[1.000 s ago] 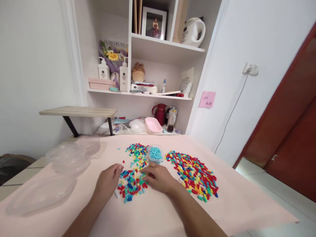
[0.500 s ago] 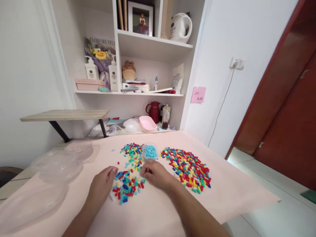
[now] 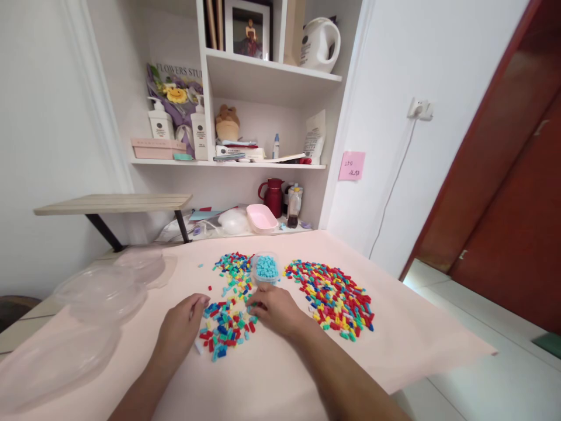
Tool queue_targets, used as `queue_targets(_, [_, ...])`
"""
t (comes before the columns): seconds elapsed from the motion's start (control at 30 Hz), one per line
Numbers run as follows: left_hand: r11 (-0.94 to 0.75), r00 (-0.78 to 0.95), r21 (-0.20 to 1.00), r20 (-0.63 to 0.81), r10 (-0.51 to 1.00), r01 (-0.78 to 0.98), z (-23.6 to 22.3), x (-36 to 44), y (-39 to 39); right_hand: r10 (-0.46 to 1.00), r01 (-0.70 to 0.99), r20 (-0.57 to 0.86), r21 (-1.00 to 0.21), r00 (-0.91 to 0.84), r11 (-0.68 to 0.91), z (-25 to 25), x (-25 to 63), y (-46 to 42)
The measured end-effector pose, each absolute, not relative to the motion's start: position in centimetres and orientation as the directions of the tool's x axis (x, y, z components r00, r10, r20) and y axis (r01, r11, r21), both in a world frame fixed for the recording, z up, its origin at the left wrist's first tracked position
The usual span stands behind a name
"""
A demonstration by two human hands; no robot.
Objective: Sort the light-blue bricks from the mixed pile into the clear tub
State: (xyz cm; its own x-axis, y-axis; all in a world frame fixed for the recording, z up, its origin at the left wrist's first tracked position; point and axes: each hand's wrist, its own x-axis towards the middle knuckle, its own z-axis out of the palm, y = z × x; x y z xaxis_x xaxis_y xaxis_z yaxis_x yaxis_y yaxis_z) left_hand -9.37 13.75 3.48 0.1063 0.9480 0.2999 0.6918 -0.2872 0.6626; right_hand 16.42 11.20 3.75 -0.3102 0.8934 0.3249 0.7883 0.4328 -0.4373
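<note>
Two heaps of small coloured plastic pieces lie on a pink table cover (image 3: 272, 374). My left hand (image 3: 180, 327) rests at the left edge of the nearer heap (image 3: 228, 327), fingers curled with the tips touching pieces. My right hand (image 3: 276, 310) sits at that heap's right edge, fingers bent down onto the pieces in a pinch; what they hold is hidden. Just beyond my right hand stands a small clear cup of light-blue pieces (image 3: 266, 269). A larger mixed heap (image 3: 333, 295) lies to the right, apart from both hands.
Several clear plastic lids or trays (image 3: 100, 292) lie at the left of the table. Behind stand a pink box (image 3: 261, 217), a red jug (image 3: 274, 197), bottles and white shelves. A wooden riser (image 3: 114, 203) stands at the back left. The table ends at the right, by a red door (image 3: 517, 193).
The view has swung a little to the right. My right hand has crept slightly over the near heap's right edge; my left hand has barely moved.
</note>
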Motion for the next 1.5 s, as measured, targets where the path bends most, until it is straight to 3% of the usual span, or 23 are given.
queue_targets(0.1, [-0.293, 0.110, 0.658, 0.305, 0.946, 0.694, 3.5, -9.3, 13.8, 0.898, 0.789, 0.338, -0.451, -0.282, 0.418, 3.7, 16.2, 11.1])
queue_targets(0.23, [-0.300, 0.113, 0.652, 0.313, 0.943, 0.696, 3.5, -9.3, 13.8, 0.876, 0.678, 0.432, -0.581, -0.213, 0.451, 4.0, 16.3, 11.1])
queue_targets(0.37, [-0.305, 0.118, 0.646, 0.317, 0.941, 0.699, 3.6, -9.3, 13.7, 0.842, 0.532, 0.534, -0.735, 0.073, 0.420, 4.4, 17.6, 12.5])
queue_targets(0.47, [-0.305, 0.117, 0.644, 0.318, 0.941, 0.701, 3.6, -9.4, 13.7, 0.808, 0.470, 0.506, -0.816, 0.302, 0.335, 4.5, 18.8, 14.0])
queue_targets(0.53, [-0.303, 0.116, 0.643, 0.317, 0.941, 0.703, 3.6, -9.4, 13.8, 0.811, 0.444, 0.480, -0.839, 0.335, 0.314, 4.4, 19.4, 14.7])
queue_targets(0.77, [-0.302, 0.119, 0.638, 0.313, 0.942, 0.709, 3.7, -9.3, 13.7, 0.877, 0.256, 0.424, -0.895, 0.228, 0.366, 5.2, 19.6, 12.9])
queue_targets(0.9, [-0.299, 0.120, 0.639, 0.309, 0.944, 0.709, 3.9, -9.1, 13.4, 0.941, 0.255, 0.273, -0.913, -0.199, 0.319, 5.3, 19.0, 11.3])
queue_targets(1.03, [-0.296, 0.120, 0.640, 0.303, 0.945, 0.709, 4.1, -9.0, 13.2, 0.849, 0.349, 0.212, -0.843, -0.484, 0.410, 4.5, 18.5, 11.2])
queue_targets(1.27, [-0.298, 0.119, 0.633, 0.310, 0.943, 0.715, 4.2, -9.0, 13.1, 0.856, 0.510, 0.252, -0.714, -0.451, 0.479, 4.0, 17.9, 11.2])
queue_targets(1.5, [-0.310, 0.134, 0.620, 0.315, 0.940, 0.721, 4.2, -9.0, 13.0, 0.882, 0.444, 0.258, -0.787, -0.395, 0.429, 4.6, 17.5, 10.8])
